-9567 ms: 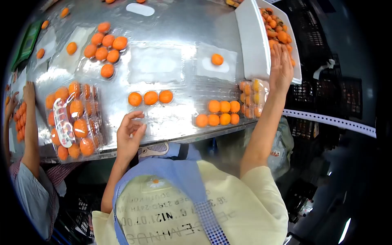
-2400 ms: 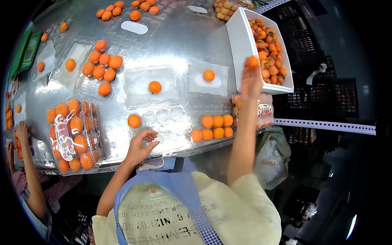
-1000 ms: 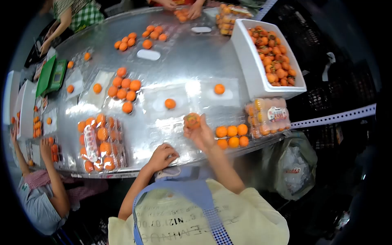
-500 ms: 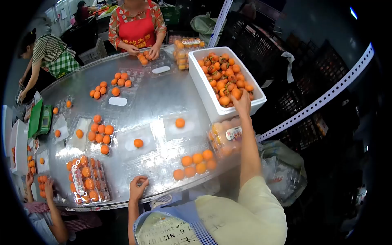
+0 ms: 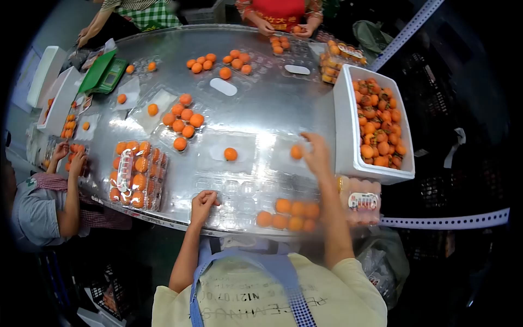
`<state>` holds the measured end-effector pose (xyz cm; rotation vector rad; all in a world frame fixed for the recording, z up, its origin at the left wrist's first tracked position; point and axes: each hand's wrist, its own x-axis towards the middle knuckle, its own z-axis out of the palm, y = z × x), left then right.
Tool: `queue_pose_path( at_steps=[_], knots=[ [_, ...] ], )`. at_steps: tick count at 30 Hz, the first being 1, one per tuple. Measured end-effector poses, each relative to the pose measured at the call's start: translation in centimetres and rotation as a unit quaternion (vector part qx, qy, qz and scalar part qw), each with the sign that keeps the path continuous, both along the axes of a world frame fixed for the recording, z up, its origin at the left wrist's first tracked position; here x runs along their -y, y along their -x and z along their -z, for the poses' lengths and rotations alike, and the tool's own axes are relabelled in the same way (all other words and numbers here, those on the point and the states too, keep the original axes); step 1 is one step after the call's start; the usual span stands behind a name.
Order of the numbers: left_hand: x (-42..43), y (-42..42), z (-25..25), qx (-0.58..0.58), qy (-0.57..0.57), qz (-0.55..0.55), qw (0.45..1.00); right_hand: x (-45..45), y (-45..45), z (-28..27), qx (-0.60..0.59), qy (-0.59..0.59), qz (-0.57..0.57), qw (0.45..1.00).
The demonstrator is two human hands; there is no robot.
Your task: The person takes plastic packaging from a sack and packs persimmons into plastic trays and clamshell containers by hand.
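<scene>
My right hand (image 5: 317, 155), smeared by motion, is over the table beside a single persimmon (image 5: 296, 151) on a white pad. Whether its fingers hold anything cannot be made out. Curled closed, my left hand (image 5: 204, 206) rests at the table's near edge by a clear plastic tray (image 5: 231, 204), with nothing visible in it. Several persimmons (image 5: 297, 208) fill cups at the tray's right end, below my right forearm. Another persimmon (image 5: 230, 154) sits on a pad further left. The white foam box (image 5: 344, 136) right of my right hand is heaped with persimmons bearing leafy tops.
Closed clear packs of persimmons stand on the left (image 5: 139, 177), at the right edge (image 5: 360, 201) and at the back (image 5: 340, 60). A green scale (image 5: 103, 73) is at far left. Co-workers' hands work at the back (image 5: 286, 27) and left (image 5: 68, 157). A perforated metal bar (image 5: 447, 222) runs at right.
My right hand has left the foam box and moved left over the table towards the padded persimmon. My left hand stays curled by the tray. The camera view has shifted.
</scene>
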<state>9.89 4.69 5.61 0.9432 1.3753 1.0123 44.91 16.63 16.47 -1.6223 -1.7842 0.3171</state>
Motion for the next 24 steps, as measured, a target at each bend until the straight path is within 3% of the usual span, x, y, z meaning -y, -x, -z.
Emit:
queue_pose_path(
  at_steps=[4,7,8,10,14,16,17,20,24],
  knots=[
    [-0.8,0.3,0.0,0.064,0.043,-0.051,0.996,-1.7,11.3,5.3,-0.043,0.129,-0.189,0.972],
    [-1.8,1.2,-1.9,0.035,0.109,-0.033,0.993,-2.2,16.4,9.7,0.002,0.103,-0.205,0.973],
    [-2.3,1.6,-2.6,0.006,0.085,-0.052,0.995,-1.9,17.1,10.6,0.012,0.102,-0.212,0.972],
    [-4.4,2.5,-3.5,-0.212,-0.004,-0.111,0.971,-1.1,18.1,11.0,0.034,0.1,-0.223,0.969],
    [-8.5,5.0,1.3,-0.494,-0.175,-0.13,0.842,0.6,18.2,11.4,-0.029,0.081,-0.226,0.97],
    [-9.7,5.0,2.4,-0.435,-0.074,-0.052,0.896,0.7,17.8,11.5,-0.06,0.066,-0.225,0.97],
    [-10.0,5.1,3.0,-0.403,-0.024,-0.011,0.915,0.8,17.8,11.6,-0.135,0.107,-0.218,0.961],
    [-10.0,5.2,3.8,-0.399,-0.019,-0.026,0.916,1.4,17.6,11.5,-0.373,0.223,-0.191,0.88],
    [-9.3,7.6,1.5,-0.199,-0.044,-0.013,0.979,2.0,16.2,8.2,-0.657,0.302,-0.137,0.677]
  ],
)
